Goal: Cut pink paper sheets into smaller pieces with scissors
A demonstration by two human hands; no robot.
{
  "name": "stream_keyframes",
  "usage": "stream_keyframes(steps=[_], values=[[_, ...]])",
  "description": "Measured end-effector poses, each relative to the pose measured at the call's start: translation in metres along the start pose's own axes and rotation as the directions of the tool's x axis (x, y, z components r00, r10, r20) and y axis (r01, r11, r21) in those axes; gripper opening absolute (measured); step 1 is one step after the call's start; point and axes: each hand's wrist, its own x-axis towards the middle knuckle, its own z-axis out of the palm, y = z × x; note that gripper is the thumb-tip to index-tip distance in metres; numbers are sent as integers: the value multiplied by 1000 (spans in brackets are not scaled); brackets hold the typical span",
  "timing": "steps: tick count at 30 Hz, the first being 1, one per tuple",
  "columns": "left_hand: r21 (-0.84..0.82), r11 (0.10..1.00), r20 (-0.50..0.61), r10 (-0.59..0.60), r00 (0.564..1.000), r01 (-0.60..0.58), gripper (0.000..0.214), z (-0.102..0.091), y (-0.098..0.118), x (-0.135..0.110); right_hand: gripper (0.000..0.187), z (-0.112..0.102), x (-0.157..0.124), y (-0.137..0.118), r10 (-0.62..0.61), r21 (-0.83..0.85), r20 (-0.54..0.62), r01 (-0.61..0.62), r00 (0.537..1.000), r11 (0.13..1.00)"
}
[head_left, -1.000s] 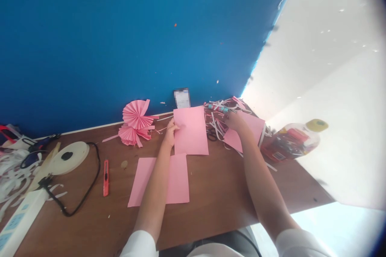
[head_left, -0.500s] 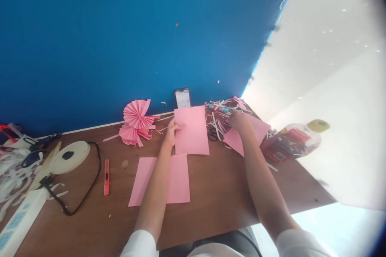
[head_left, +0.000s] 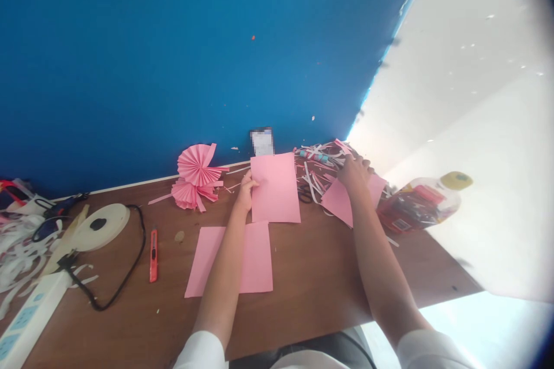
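Observation:
My left hand [head_left: 246, 191] pinches the left edge of a pink sheet of paper [head_left: 277, 190], its thumb lying on the face of the sheet. Below it, more pink paper [head_left: 256, 259] lies flat on the table, partly covered by my left forearm. On the right, my right hand [head_left: 355, 173] is over another piece of pink paper [head_left: 337, 203], its fingers somewhat apart and reaching toward the paper scraps [head_left: 318, 176]. Nothing shows in that hand, though its palm side is hidden.
Pleated pink paper fans [head_left: 198, 176] stand by the blue wall. A red utility knife [head_left: 153, 256] lies left, near a white tape roll [head_left: 101, 228], a black cord and a power strip [head_left: 32, 317]. Black scissors [head_left: 305, 194] and a yellow-capped bottle [head_left: 415, 204] are at right.
My right hand has moved a little to the right across the pink paper, and its fingers now show more. My left hand and its sheet have hardly moved.

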Motion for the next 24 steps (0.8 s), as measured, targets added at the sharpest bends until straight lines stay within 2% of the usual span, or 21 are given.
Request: stream_keyframes(steps=[3, 8, 14, 18, 24], values=[[-5, 1000, 4, 9, 1000, -9, 62, 1, 0, 0, 47, 7, 2, 13, 71, 10, -142, -71, 987, 997], [-1, 1000, 5, 14, 1000, -14, 62, 0, -1, 0, 46, 8, 2, 26, 182, 31, -11, -181, 983, 983], [-24, 999, 8, 23, 1000, -23, 61, -2, -3, 1, 41, -3, 5, 23, 164, 132, 21, -165, 986, 977], [-11, 1000, 8, 11, 1000, -11, 59, -2, -3, 1, 36, -9, 8, 16, 200, 278, -34, -183, 979, 943], [-23, 1000, 3, 11, 1000, -10, 55, 0, -2, 1, 41, -8, 14, 20, 306, 553, -121, -192, 944, 811]])
